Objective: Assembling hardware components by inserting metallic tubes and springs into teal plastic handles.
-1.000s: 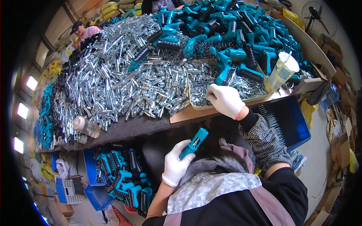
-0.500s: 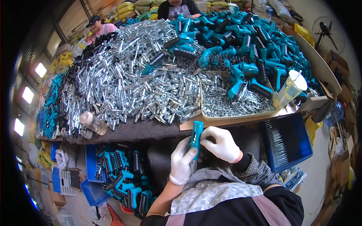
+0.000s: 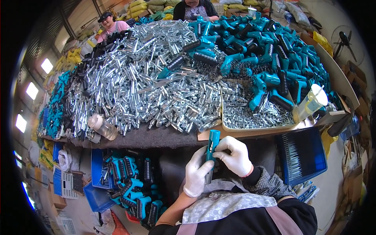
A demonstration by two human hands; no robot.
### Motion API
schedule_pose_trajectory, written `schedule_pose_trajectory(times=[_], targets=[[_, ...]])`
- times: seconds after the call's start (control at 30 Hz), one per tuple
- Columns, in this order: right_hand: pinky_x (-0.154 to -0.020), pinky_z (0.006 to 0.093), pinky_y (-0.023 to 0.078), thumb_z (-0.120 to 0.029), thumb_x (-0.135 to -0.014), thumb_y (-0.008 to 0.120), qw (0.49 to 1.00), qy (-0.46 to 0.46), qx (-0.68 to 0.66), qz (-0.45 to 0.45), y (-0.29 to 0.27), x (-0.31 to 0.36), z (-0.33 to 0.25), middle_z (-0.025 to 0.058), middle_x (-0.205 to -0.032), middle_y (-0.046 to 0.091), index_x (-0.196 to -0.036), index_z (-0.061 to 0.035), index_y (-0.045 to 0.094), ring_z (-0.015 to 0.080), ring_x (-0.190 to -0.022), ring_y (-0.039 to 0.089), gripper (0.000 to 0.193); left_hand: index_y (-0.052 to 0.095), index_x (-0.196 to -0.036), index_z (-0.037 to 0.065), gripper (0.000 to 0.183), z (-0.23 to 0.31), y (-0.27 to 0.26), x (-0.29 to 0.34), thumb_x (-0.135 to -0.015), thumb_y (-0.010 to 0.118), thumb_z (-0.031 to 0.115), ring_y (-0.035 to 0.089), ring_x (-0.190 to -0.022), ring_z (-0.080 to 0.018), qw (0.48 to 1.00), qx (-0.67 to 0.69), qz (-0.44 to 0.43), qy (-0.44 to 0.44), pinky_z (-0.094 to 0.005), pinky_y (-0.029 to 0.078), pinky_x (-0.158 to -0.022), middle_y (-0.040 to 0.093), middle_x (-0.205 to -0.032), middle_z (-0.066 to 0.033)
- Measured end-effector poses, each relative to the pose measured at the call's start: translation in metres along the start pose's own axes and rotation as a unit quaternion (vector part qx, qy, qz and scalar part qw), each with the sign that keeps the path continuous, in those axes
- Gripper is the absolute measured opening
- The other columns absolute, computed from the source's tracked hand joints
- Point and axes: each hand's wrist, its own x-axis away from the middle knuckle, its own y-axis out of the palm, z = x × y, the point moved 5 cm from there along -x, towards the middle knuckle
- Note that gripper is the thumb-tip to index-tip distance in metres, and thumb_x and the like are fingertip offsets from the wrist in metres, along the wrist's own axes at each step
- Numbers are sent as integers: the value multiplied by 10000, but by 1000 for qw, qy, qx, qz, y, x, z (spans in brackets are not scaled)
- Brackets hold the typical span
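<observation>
In front of the table edge, my left hand, in a white glove, wraps round a teal tubular tool housing. The housing stands nearly upright with its open round end up, and a row of small slots or bright bits shows along its side. A grey metal tube comes out below my fingers. My right hand, also gloved in white, has thumb and forefinger pinched against the housing's right side. Whatever those fingertips may hold is hidden. A tray of small metal parts lies beyond my hands.
Silvery metal tubes cover the dark table. Teal tool bodies with black grips are heaped at the far right. A bottle and a cup stand near the front edge. A blue bin holds metal rods. Two people sit beyond.
The view has shifted, so the table and both hands appear slightly farther right and lower. My right fingers have moved a little down along the housing. My left hand keeps its hold.
</observation>
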Motion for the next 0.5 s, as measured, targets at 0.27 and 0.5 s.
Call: schedule_pose_trajectory(times=[0.27, 0.5], targets=[[-660, 254, 511, -105, -834, 782, 885, 303, -350, -43, 16, -12, 31, 41, -831, 664, -928, -13, 618, 86, -691, 599, 210, 470, -1398, -62, 522, 12, -6, -14, -920, 621, 82, 628, -886, -150, 998, 51, -15, -14, -292, 542, -752, 637, -1133, -94], [-793, 326, 520, -279, -820, 805, 939, 207, -161, -223, 13, -57, 12, 55, -877, 672, -1050, -27, 646, 138, -841, 627, 376, 434, -1404, -90, 674, 15, -6, -25, -890, 714, 244, 643, -851, -192, 994, 80, -68, -25, -302, 544, -697, 637, -1066, -142]])
